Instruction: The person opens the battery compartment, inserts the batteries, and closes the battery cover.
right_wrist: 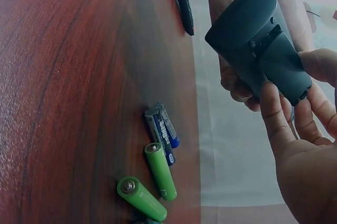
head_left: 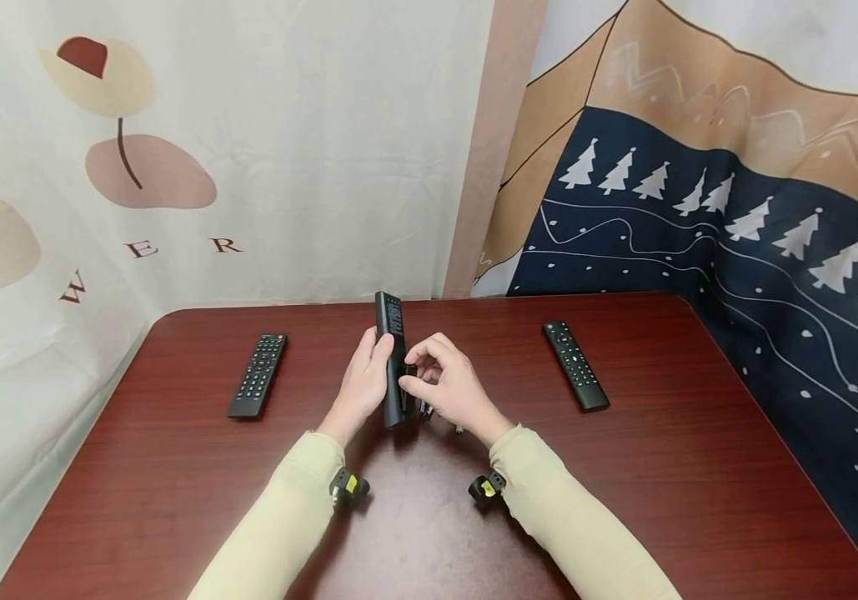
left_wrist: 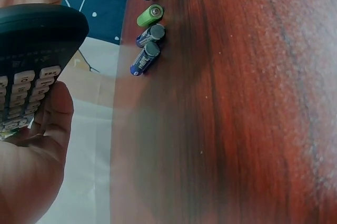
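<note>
My left hand (head_left: 359, 385) grips a black remote control (head_left: 394, 402), its far end tipped up above the table. In the left wrist view the rows of pale buttons (left_wrist: 22, 77) face that camera. The right wrist view shows the remote's back, where a battery cover (right_wrist: 284, 71) sits slanted and partly off the body. With thumb and fingers, my right hand (head_left: 453, 388) pinches this cover by its edges. Below the hands lie green batteries (right_wrist: 160, 172) and blue-and-grey batteries (right_wrist: 158, 134), loose on the tabletop and mostly hidden in the head view.
A second black remote (head_left: 258, 375) lies on the reddish-brown table (head_left: 173, 467) to the left, and a third remote (head_left: 575, 365) to the right. Behind the table's far edge hang a pale curtain (head_left: 323, 150) and a dark blue cloth (head_left: 646, 233) with white trees.
</note>
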Available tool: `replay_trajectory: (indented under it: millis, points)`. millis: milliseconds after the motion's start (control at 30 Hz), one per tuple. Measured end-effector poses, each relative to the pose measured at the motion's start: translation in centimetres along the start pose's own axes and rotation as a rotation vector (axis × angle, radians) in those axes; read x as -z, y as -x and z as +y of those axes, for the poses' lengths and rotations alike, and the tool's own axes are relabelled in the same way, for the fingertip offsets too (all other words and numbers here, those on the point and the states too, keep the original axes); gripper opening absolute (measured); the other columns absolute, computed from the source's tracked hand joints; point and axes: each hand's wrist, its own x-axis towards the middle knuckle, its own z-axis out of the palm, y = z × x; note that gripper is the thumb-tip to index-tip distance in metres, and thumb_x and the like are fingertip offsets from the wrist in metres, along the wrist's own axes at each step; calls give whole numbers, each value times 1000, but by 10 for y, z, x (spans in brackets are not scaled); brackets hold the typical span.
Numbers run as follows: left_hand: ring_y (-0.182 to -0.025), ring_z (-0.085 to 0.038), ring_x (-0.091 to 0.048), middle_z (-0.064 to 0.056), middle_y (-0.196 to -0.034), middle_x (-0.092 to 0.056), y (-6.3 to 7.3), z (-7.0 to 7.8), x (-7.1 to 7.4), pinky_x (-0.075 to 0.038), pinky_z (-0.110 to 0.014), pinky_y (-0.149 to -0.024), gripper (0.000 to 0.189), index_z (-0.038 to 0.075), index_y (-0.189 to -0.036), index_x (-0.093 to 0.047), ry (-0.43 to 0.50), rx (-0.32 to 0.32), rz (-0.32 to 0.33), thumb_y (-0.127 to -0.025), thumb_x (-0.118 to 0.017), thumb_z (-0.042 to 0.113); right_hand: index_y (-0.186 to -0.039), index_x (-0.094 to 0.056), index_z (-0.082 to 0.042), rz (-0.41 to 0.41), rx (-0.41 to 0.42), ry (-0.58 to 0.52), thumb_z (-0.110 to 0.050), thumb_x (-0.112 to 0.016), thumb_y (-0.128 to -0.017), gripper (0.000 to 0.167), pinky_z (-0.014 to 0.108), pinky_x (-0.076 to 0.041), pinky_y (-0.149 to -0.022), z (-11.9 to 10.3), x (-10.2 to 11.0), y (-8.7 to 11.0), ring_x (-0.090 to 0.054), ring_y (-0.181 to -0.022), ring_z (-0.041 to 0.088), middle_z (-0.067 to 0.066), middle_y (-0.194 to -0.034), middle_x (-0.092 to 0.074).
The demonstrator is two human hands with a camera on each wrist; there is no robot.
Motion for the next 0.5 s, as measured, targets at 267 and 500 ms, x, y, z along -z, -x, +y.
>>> replay_trajectory:
  millis: [267, 500]
  points:
    - [-99, -30, -64, -21, -118, -62, -2, -1, -1, -51, -39, -88, 45, 11, -147, -45, 43, -4, -7, -113, -32, 39, -103, -66, -1, 29, -5, -21, 2, -79, -85, 23, 23, -54, -74, 4, 4, 0, -62, -87, 27, 13, -104, -57]
    - [-96, -25, -61, -20, -116, -60, -1, -4, -1, -51, -35, -84, 44, 9, -143, -46, 78, -6, -15, -114, -29, 37, -102, -65, -1, 45, -9, -9, 2, -79, -84, 23, 22, -54, -74, 7, 10, -1, -61, -86, 23, 12, -102, -57]
